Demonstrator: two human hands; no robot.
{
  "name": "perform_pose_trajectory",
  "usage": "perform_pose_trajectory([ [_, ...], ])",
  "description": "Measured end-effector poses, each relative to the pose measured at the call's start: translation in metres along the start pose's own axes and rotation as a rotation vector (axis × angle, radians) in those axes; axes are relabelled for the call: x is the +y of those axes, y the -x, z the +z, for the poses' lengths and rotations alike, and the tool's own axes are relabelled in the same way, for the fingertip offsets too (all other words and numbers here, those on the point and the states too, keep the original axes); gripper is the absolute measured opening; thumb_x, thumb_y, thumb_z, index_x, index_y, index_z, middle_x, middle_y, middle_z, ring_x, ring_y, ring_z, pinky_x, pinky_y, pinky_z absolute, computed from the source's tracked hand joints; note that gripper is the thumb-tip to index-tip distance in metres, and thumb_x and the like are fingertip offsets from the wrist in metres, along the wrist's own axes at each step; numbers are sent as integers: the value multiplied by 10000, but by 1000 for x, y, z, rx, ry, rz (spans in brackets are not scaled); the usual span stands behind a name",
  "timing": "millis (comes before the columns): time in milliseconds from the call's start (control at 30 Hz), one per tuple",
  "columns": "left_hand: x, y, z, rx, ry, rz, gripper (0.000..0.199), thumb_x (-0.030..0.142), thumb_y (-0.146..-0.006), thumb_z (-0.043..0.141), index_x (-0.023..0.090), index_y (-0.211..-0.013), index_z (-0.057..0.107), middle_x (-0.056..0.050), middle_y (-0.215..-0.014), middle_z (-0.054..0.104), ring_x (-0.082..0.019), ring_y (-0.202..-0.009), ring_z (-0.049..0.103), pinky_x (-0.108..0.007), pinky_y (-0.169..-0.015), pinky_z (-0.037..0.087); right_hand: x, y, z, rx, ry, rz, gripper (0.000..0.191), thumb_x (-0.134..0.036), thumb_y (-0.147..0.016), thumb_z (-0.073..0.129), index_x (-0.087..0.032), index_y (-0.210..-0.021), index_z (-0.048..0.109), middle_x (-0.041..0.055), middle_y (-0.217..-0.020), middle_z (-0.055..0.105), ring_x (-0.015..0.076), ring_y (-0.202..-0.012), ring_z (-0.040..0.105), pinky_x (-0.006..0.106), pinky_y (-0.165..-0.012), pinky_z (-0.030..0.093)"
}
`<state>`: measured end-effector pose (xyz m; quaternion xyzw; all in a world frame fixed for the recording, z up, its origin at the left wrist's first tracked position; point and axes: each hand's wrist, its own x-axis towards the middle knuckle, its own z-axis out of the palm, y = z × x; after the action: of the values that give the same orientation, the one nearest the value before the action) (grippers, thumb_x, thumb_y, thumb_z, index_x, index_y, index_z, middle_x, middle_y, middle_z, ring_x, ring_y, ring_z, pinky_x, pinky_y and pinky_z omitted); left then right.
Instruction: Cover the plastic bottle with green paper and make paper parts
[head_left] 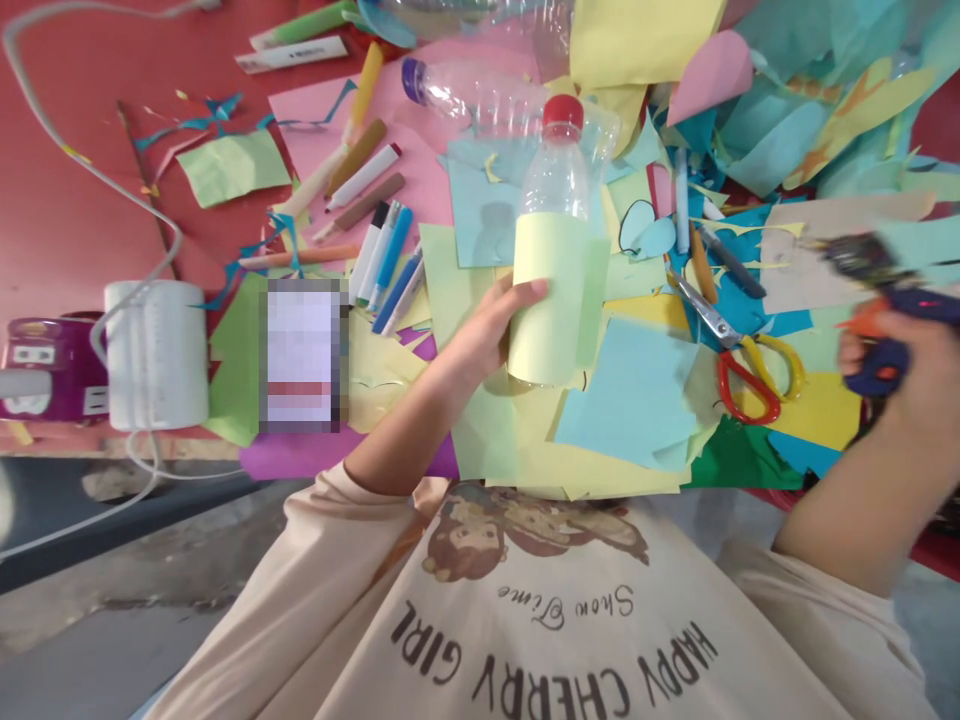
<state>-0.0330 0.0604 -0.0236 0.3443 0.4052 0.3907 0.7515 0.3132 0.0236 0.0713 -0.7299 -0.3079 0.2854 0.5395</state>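
Observation:
A clear plastic bottle [551,290] with a red cap stands upright in front of me, pale yellow-green paper wrapped around its lower part. My left hand [501,325] grips it from the left, the thumb lying across the paper. At the far right, my right hand [911,355] is closed around a dark blue glue gun [919,310] with an orange trigger; both are smeared by motion. Its dark tip points left, over the papers. Scissors [750,370] with red and yellow handles lie slightly spread between the bottle and my right hand.
A second bottle [480,95] with a purple cap lies behind. Several markers [386,260] lie left of the bottle, near a blurred-out phone [300,355]. A white power strip [156,355] with a cable sits at left. Coloured paper scraps [630,390] cover much of the red table.

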Motion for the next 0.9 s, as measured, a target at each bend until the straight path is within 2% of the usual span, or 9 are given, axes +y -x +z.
perform_pose_trajectory([
  [67,1,-1,-1,2,0,4,640,616,-716,629,178,-1169,517,-131,-1138,686,-334,-1049,673,-407,-805,590,4,16,28,-184,63,61,222,-125,-457,698,-237,-576,546,-20,-514,539,106,-342,457,291,-339,271],
  [167,1,-2,-1,13,11,8,638,604,-703,646,168,-1156,535,-131,-1137,687,-333,-1040,675,-395,-779,594,13,28,57,-312,-36,74,210,-128,-503,699,-227,-626,560,-33,-471,539,109,-320,445,274,-327,297],
  [300,2,-2,-1,29,15,22,637,595,-685,663,170,-1144,542,-121,-1103,697,-329,-1021,680,-381,-754,598,20,20,74,-563,-188,166,121,-246,-609,687,-188,-692,620,-3,-586,597,86,-384,465,234,-320,307],
  [367,2,-2,-1,37,11,41,633,602,-686,660,167,-1132,548,-122,-1084,699,-330,-1014,683,-382,-752,599,22,12,83,-718,-235,277,212,-326,-595,709,-156,-710,656,9,-639,600,64,-393,432,228,-306,299],
  [433,3,-2,-3,38,0,60,618,605,-701,651,163,-1120,550,-126,-1070,699,-333,-1011,684,-387,-755,601,23,5,93,-821,-246,333,246,-344,-566,734,-152,-702,665,16,-669,606,59,-402,425,225,-301,293],
  [633,2,-4,-8,59,-20,83,587,605,-724,632,160,-1099,554,-130,-1054,702,-336,-1015,685,-401,-783,597,27,2,113,-910,-271,314,182,-326,-624,672,-175,-725,658,37,-667,644,99,-442,496,218,-319,277],
  [900,4,1,1,35,-50,78,595,566,-692,671,173,-1126,568,-111,-1076,704,-319,-1014,679,-372,-770,592,30,16,114,-844,-219,239,138,-260,-693,662,-176,-616,584,-4,-618,572,90,-426,503,244,-355,320],
])
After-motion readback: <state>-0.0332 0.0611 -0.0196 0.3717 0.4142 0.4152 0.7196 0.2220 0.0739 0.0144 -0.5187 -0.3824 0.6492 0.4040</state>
